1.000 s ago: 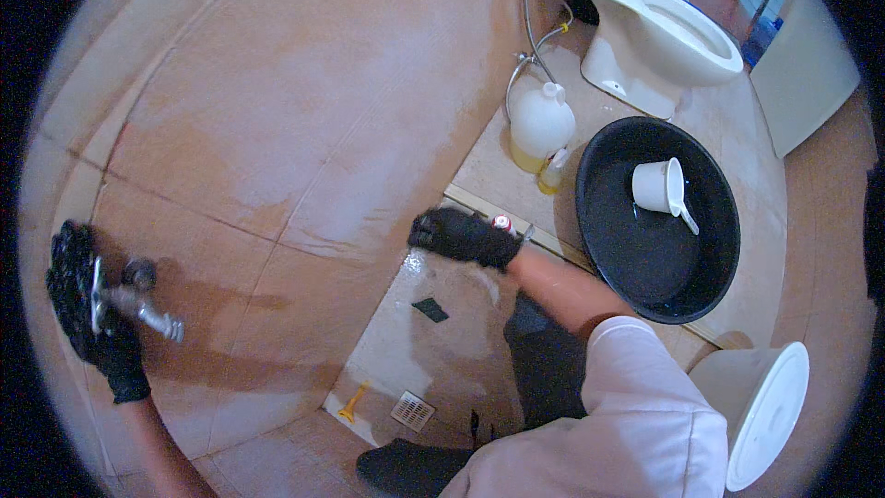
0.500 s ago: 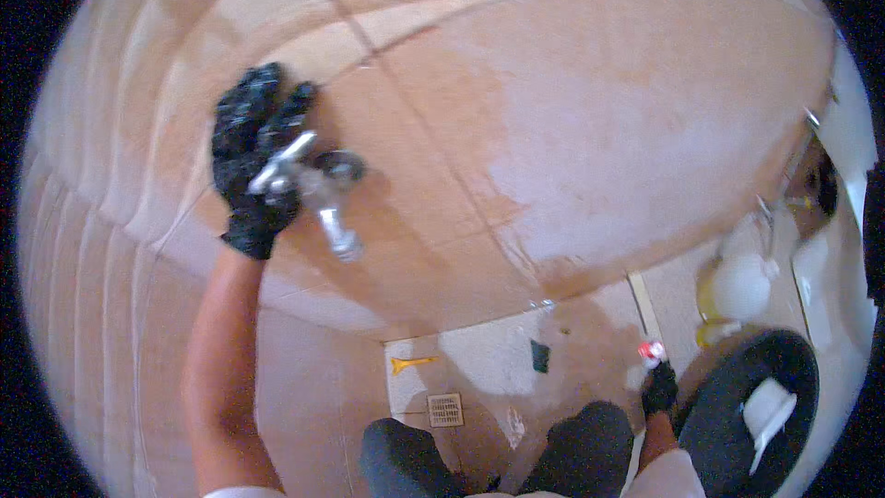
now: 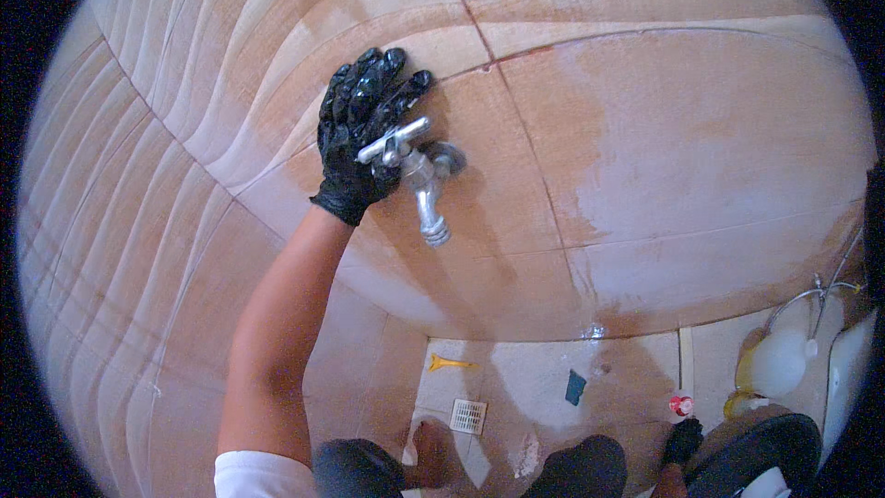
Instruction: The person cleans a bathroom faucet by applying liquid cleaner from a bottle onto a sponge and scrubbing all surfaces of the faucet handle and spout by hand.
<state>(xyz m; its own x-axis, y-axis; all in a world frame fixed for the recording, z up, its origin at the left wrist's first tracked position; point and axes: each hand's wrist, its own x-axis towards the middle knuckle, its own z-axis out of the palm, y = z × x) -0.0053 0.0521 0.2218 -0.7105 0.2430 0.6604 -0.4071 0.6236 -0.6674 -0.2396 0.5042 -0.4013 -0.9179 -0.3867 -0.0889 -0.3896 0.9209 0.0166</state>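
Observation:
My left hand (image 3: 361, 120) wears a wet-looking black glove. It lies against the brown tiled wall beside and partly behind a silver tap (image 3: 424, 189), fingers stretched upward and thumb apart. The tap's T-shaped handle crosses in front of the palm, and its spout points down. Low on the right, my right hand (image 3: 682, 443), also in a black glove, is closed at a small red-and-white object (image 3: 680, 404). Its exact kind is too small to make out.
On the floor lie a yellow scraper-like tool (image 3: 450, 362), a dark green scouring pad (image 3: 575, 387) and a square drain grate (image 3: 468, 416). A dark round tub (image 3: 765, 452) stands at lower right, near a whitish jug-like container (image 3: 776, 360) and a hose (image 3: 816, 300).
The view has shifted, so the tap and my left hand appear farther right. My left hand stays beside the tap. My right hand and the red-and-white object sit lower in the picture.

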